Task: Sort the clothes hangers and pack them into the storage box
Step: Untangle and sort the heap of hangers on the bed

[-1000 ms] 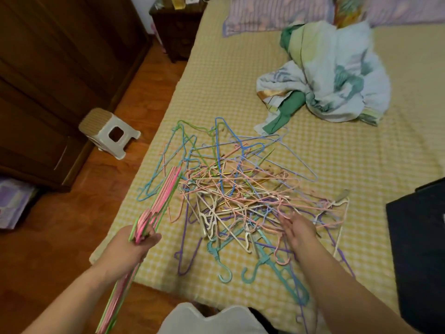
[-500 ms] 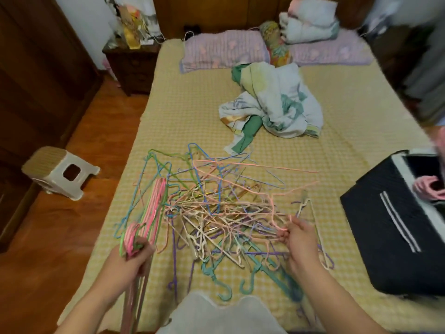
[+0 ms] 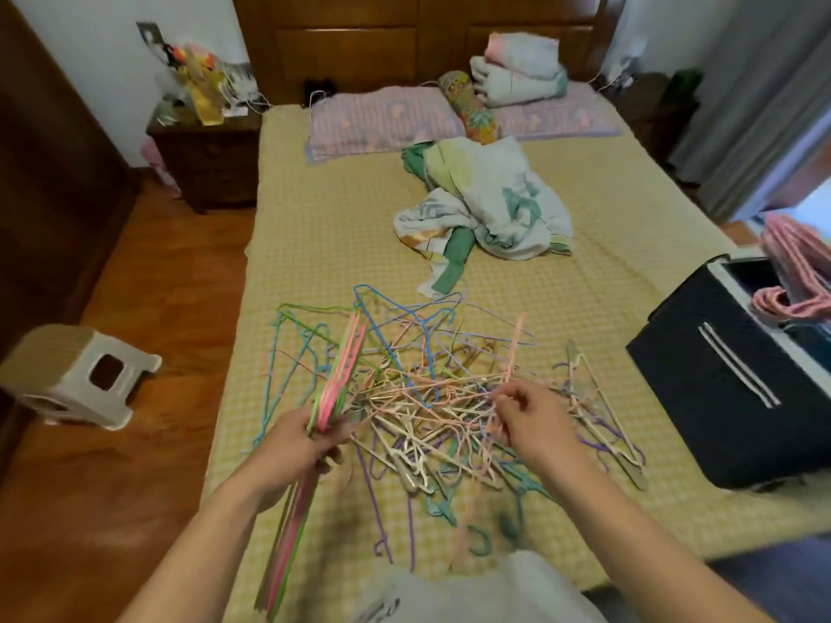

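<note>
The left hand (image 3: 297, 442) is gripping a gathered bundle of pink and green hangers (image 3: 335, 384), its fingers curled around the bundle's middle; the bundle is slanting from the near edge of the bed (image 3: 323, 227) up over the pile. The right hand (image 3: 535, 420) is reaching into the tangled pile of hangers (image 3: 431, 397), its fingers (image 3: 506, 400) pinching a thin pink hanger (image 3: 512, 353) that is sticking up out of the pile. The pile is lying on the near half of the bed, closer to the left edge than the right. The dark storage box (image 3: 728, 388) is sitting open at the bed's right edge, just beside the pile, with pink hangers (image 3: 796, 281) resting in it. A crumpled blanket (image 3: 494, 204) is lying in the middle of the bed, beyond the pile. A small stool (image 3: 76, 375) is standing on the floor off the left edge.
</note>
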The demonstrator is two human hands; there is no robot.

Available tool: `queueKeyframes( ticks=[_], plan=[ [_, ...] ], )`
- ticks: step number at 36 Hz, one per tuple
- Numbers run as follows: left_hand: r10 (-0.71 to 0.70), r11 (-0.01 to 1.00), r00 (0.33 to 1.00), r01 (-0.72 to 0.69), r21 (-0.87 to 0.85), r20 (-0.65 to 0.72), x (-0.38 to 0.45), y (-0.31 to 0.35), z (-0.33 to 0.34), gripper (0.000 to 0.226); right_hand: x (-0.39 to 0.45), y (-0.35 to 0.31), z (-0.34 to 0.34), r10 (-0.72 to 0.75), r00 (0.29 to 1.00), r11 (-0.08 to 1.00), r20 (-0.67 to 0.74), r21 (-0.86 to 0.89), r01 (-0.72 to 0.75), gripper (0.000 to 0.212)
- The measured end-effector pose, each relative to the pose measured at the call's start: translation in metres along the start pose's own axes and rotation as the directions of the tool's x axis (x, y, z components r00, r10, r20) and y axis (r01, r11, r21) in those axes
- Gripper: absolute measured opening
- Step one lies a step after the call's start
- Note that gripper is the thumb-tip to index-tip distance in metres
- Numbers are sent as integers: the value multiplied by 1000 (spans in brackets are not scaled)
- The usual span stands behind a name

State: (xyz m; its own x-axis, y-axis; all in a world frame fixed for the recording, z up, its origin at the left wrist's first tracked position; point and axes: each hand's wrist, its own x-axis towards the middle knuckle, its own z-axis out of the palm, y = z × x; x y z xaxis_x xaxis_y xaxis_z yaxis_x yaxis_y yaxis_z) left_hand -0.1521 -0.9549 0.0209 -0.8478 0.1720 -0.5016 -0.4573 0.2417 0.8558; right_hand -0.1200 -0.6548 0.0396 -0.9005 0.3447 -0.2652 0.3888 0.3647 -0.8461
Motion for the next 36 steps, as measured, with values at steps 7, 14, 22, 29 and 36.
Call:
queueKeyframes(
  ticks=[7,14,22,29,36],
  plan=[
    [29,999,968,-17,-50,248,1,1,14,19,-35,-71,78,72,963,931,260,329,-158,16],
    [74,996,933,-52,-74,351,-5,-18,27,28,-43,-71,100,167,933,807,319,499,-315,15],
    [-127,991,912,135,6,389,-1,-40,37,17,-48,-37,90,181,857,813,482,417,-406,10],
    [-231,973,935,229,37,269,8,-55,58,13,-8,61,37,408,821,809,400,259,-528,9],
    [-304,952,940,298,65,152,2,-53,82,9,29,235,-38,810,560,572,174,-25,-820,15]
  ],
)
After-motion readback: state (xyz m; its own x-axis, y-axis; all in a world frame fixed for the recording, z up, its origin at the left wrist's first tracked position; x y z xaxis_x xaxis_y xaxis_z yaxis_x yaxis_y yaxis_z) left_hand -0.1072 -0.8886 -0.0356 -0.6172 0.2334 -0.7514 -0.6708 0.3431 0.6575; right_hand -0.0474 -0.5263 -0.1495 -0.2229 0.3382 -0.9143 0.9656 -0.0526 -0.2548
